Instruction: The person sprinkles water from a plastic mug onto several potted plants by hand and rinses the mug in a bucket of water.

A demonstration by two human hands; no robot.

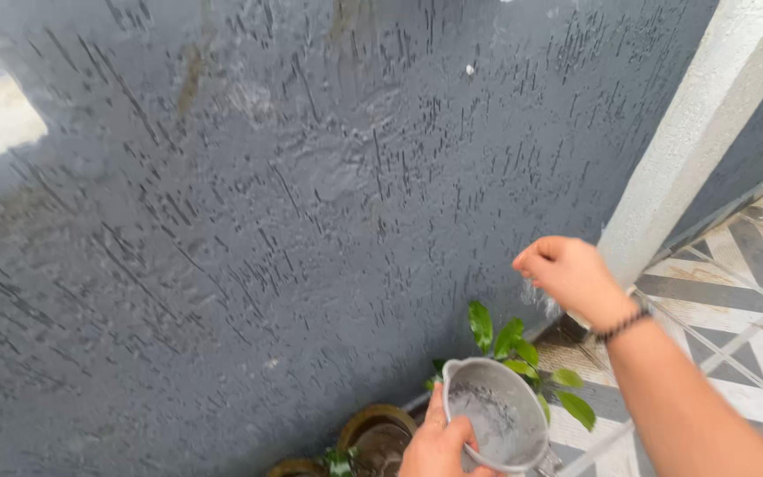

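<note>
grey metal is what the left hand (439,446) grips: a small dented metal bowl (494,413) with a pouring lip, fingers curled over its near rim, held low at the bottom of the view. a little water or wet residue clings to its inside; it looks nearly empty, though how much is left i cannot tell for sure. the right hand (567,272) is raised beside the wall, fingers bunched into a loose fist with nothing visible between them, and a faint spray of drops shows just under it. a dark beaded bracelet (624,323) sits on that wrist.

judging by the wet sheen, the upper part of the grey textured wall (249,194) has already taken splashes, while the lower stretch looks drier and unfinished.

just behind the bowl stands a small green leafy plant (509,340), and to its left two round brown pots (377,433) rest at the foot of the wall. a white pillar (699,124) rises on the right, and the floor is grey-and-white patterned tile (752,265), outdoors in daylight.
</note>
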